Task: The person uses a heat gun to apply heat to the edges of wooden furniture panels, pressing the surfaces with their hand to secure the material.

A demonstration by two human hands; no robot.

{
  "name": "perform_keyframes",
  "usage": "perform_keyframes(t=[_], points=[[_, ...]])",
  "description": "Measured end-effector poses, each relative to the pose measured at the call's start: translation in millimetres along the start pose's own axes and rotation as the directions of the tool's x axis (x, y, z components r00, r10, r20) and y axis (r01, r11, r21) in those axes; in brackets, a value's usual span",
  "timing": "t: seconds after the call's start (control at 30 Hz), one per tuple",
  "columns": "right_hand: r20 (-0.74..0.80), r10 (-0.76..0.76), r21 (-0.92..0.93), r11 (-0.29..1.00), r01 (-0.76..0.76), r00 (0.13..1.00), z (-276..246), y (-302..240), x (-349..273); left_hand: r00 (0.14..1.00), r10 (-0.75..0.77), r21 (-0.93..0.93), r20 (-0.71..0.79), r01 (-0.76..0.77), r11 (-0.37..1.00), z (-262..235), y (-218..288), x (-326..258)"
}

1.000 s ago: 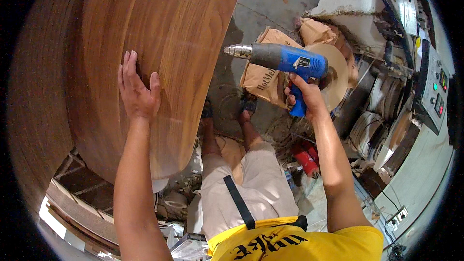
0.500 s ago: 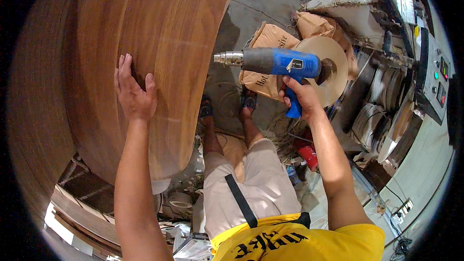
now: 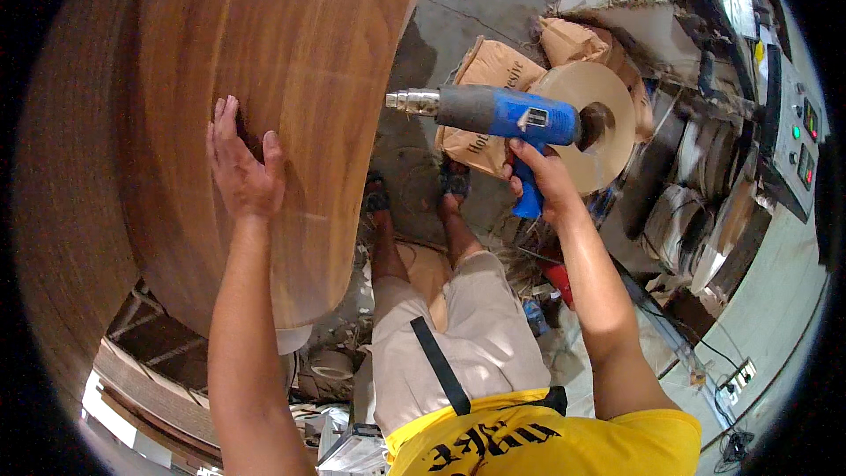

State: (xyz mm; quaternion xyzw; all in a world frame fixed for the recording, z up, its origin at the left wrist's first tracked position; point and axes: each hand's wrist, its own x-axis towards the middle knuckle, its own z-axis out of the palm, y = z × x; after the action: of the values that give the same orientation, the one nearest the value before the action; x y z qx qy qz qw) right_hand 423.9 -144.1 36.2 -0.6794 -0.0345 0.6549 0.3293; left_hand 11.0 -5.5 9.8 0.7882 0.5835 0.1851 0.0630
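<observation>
Heat gun clasped in right hand, nozzle toward wood-grain panel; I see left hand on it, unclenched

This is a workshop, seemingly one for wood panels. A large wood-grain board with a rounded corner fills the left side, and a blue heat gun is out beside it. Brown paper sacks and a wide tan roll sit on a bare, grimy concrete floor, with fibrous scraps strewn nearby. At the right, a control panel shows lit indicators above stacked coils, perhaps edging strip, though the bent, shadowed rim makes that uncertain.
</observation>
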Motion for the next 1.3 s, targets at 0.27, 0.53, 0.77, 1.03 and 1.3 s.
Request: perform_keyframes(t=[0.27,0.53,0.77,1.03,1.3], points=[[-0.026,-0.011,0.029,1.000,0.011,1.000,2,3,-2,1.000,0.014,-0.007,-0.026,-0.015,1.000,1,-3,1],[-0.033,-0.053,0.057,0.997,0.055,0.998,4,-7,-1,1.000,0.014,-0.007,-0.005,-0.014,1.000,0,-2,1],[-0.088,-0.003,0.053,0.999,0.008,0.996,1,-5,6,1.000,0.004,-0.008,0.014,-0.004,1.000,-1,-5,1],[-0.072,-0.078,0.103,0.991,0.085,0.994,3,-11,1,1.000,-0.016,-0.012,0.000,0.016,1.000,-3,-2,1],[-0.169,-0.142,-0.119,0.985,0.123,0.975,2,-15,-19,1.000,-0.013,-0.010,-0.020,0.012,1.000,-1,-4,-1]])
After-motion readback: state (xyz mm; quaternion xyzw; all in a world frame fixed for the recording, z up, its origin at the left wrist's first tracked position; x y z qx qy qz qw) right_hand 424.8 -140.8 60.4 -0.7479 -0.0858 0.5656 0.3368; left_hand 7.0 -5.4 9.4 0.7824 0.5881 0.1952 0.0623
